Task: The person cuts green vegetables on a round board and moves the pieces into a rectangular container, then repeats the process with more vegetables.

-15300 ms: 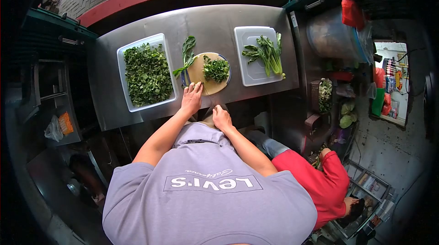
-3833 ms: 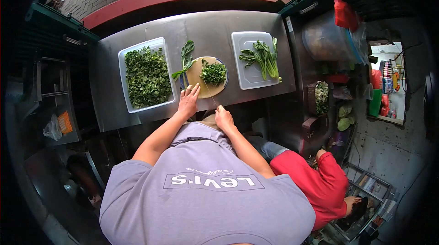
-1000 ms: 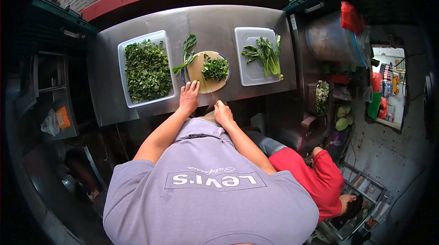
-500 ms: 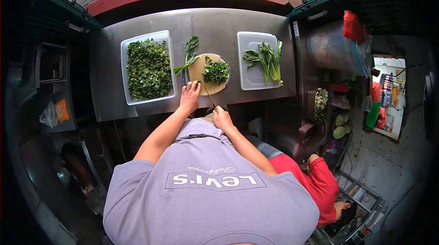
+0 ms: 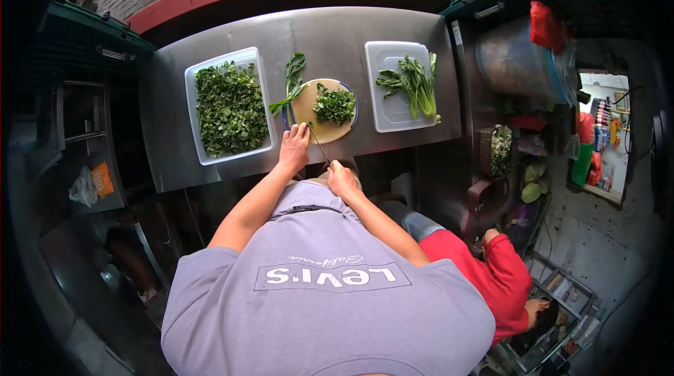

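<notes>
A round wooden cutting board [image 5: 307,110] lies mid-table with a pile of chopped greens [image 5: 334,105] on its right half. My left hand [image 5: 293,149] rests flat at the board's near edge, fingers apart, holding nothing. My right hand [image 5: 340,178] grips the handle of a knife [image 5: 319,144], whose blade reaches up to the near edge of the board. A whole leafy stalk [image 5: 291,83] lies off the board's left side.
A white tray [image 5: 261,102] full of chopped greens sits left on the steel table [image 5: 330,32]. A white tray [image 5: 383,110] holding whole leafy stalks [image 5: 414,84] sits right. A person in a red top [image 5: 491,271] crouches at lower right. Containers and shelves crowd the right side.
Both hands stay in nearly the same places. The view has shifted slightly. The knife stays angled at the board's near edge and the chopped pile looks the same.
</notes>
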Demonstrator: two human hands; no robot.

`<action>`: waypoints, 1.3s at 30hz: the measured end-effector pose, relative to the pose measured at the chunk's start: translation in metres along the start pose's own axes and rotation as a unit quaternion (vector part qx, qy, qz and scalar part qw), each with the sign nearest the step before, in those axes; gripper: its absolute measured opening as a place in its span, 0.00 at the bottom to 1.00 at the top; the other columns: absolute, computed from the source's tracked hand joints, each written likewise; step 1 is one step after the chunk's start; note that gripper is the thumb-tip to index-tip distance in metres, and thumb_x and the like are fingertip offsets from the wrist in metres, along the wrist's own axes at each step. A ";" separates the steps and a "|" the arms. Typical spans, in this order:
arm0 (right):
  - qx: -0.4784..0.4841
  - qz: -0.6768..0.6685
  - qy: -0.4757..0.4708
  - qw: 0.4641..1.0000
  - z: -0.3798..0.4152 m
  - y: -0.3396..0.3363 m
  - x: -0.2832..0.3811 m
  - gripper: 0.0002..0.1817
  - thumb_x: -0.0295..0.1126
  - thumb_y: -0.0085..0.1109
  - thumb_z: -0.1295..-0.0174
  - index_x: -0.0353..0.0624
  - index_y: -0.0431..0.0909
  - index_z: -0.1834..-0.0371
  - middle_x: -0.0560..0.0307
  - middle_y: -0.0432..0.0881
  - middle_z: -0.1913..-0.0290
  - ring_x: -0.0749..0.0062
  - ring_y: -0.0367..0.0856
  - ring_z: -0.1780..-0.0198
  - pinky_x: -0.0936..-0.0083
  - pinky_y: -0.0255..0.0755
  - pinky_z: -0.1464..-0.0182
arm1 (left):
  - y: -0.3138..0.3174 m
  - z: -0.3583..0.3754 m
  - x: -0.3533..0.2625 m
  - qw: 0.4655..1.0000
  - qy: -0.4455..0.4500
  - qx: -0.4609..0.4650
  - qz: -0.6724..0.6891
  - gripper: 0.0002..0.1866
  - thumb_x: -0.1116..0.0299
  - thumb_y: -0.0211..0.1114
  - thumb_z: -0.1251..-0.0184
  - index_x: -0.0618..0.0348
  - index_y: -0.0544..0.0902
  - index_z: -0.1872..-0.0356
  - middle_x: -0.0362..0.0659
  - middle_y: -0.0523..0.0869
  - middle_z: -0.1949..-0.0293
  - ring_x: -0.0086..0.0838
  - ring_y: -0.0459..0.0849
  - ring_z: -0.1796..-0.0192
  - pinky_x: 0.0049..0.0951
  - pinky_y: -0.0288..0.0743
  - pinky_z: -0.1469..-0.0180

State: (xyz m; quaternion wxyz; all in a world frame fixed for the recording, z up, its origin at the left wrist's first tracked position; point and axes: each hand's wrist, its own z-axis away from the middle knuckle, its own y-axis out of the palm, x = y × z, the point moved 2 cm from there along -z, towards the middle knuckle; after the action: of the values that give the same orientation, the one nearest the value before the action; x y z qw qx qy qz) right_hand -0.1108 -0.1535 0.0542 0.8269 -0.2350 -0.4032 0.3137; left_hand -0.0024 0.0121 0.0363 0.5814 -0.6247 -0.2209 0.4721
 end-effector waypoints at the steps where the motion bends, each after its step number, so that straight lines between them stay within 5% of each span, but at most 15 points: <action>1: -0.005 0.003 0.003 1.000 0.000 0.002 0.000 0.11 0.36 0.56 0.25 0.38 0.75 0.56 0.29 0.85 0.60 0.29 0.84 0.54 0.40 0.75 0.53 | -0.001 0.000 0.000 1.000 -0.001 0.006 -0.002 0.38 0.75 0.68 0.51 0.68 0.77 0.32 0.46 0.75 0.32 0.40 0.71 0.31 0.37 0.67 0.37; 28: 0.036 0.015 0.082 0.996 0.017 0.009 -0.001 0.12 0.36 0.55 0.25 0.39 0.76 0.50 0.26 0.85 0.53 0.28 0.83 0.47 0.41 0.76 0.45 | -0.010 0.002 -0.001 1.000 -0.026 -0.006 -0.004 0.34 0.74 0.66 0.44 0.59 0.78 0.30 0.43 0.73 0.29 0.43 0.69 0.28 0.43 0.65 0.34; 39: 0.039 0.024 0.094 0.995 0.025 -0.008 0.003 0.13 0.39 0.52 0.23 0.41 0.74 0.47 0.26 0.85 0.52 0.28 0.84 0.46 0.40 0.76 0.44 | 0.002 0.008 0.003 0.999 -0.017 0.000 -0.033 0.41 0.73 0.68 0.50 0.54 0.75 0.26 0.41 0.71 0.27 0.40 0.67 0.27 0.42 0.63 0.32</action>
State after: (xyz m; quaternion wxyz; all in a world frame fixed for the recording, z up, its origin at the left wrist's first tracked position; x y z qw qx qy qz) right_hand -0.1273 -0.1531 0.0749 0.8620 -0.2404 -0.3055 0.3252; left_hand -0.0084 0.0183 0.0340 0.5926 -0.6093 -0.2513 0.4630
